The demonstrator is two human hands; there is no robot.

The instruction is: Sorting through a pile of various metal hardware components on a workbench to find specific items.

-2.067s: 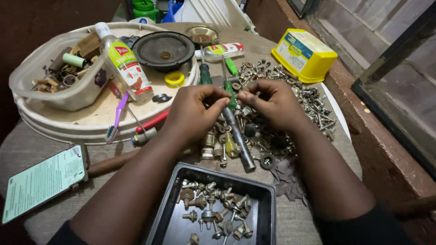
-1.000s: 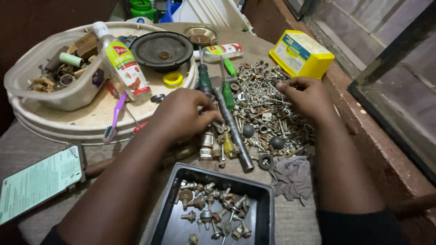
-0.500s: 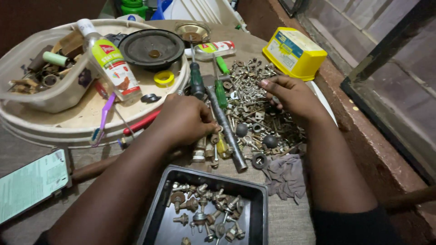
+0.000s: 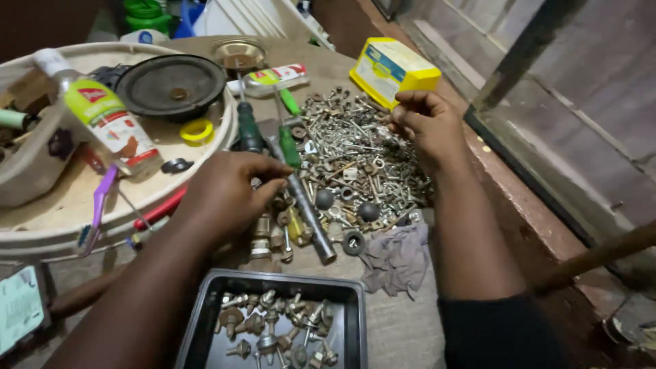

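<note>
At the far left edge, at about 8 o'clock, part of a phone (image 4: 19,309) is seen lying on the tabletop (image 4: 403,331); above it a large round cream tray (image 4: 41,236) is carried, and on it are seen a plastic bottle (image 4: 102,123) with a green and red label lying tilted, a purple toothbrush (image 4: 99,205) at its lower rim, a black speaker cone (image 4: 171,85) at 11 o'clock and a yellow ring (image 4: 197,131) just beside the speaker. The left hand (image 4: 229,195) is held near the centre, fingers curled and tips pinched together over small brass fittings (image 4: 270,236); whether anything is gripped between the tips cannot be told. At 6 o'clock a black rectangular tray (image 4: 205,321) holding screws and small fittings is found, just below that hand. Just right of the left hand a long metal rod (image 4: 307,219) and two green-handled screwdrivers (image 4: 249,130) are laid, pointing toward 12 o'clock. Right of centre a heap of screws and bolts (image 4: 355,157) is spread on the tabletop; a grey rag (image 4: 396,256) is lying at its 6 o'clock side. The right hand (image 4: 427,126) is held at the heap's 2 o'clock edge, fingers loosely curled inward with the tips near the screws; what it has hold of, if anything, cannot be told. A yellow box (image 4: 393,68) is set just above that hand, at 1 o'clock.
</note>
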